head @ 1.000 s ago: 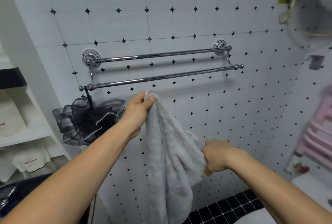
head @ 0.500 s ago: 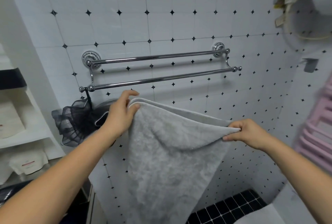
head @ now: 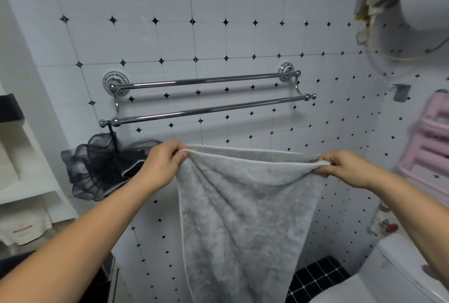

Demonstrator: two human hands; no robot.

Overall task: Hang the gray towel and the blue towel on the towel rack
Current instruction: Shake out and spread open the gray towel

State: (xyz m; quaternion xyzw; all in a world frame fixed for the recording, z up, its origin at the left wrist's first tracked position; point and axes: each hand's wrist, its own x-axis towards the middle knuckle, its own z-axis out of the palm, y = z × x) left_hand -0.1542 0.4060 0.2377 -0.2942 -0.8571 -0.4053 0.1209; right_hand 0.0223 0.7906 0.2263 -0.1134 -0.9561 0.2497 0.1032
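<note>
The gray towel (head: 245, 210) hangs spread out in front of the tiled wall, its top edge stretched almost level. My left hand (head: 162, 164) pinches its upper left corner and my right hand (head: 347, 168) pinches its upper right corner. A chrome towel rack (head: 206, 97) with two bars is fixed to the wall just above the towel's top edge; both bars are bare. The towel does not touch the rack. The blue towel is not in view.
A black mesh bath puff (head: 102, 166) hangs from the rack's lower left end, beside my left hand. White shelves (head: 26, 191) stand at the left, a pink rack (head: 430, 154) at the right, a white toilet tank (head: 403, 271) at the lower right.
The towel went from bunched in my left hand to spread wide. My right hand slid along the top edge to the right corner and both hands now hold it taut.
</note>
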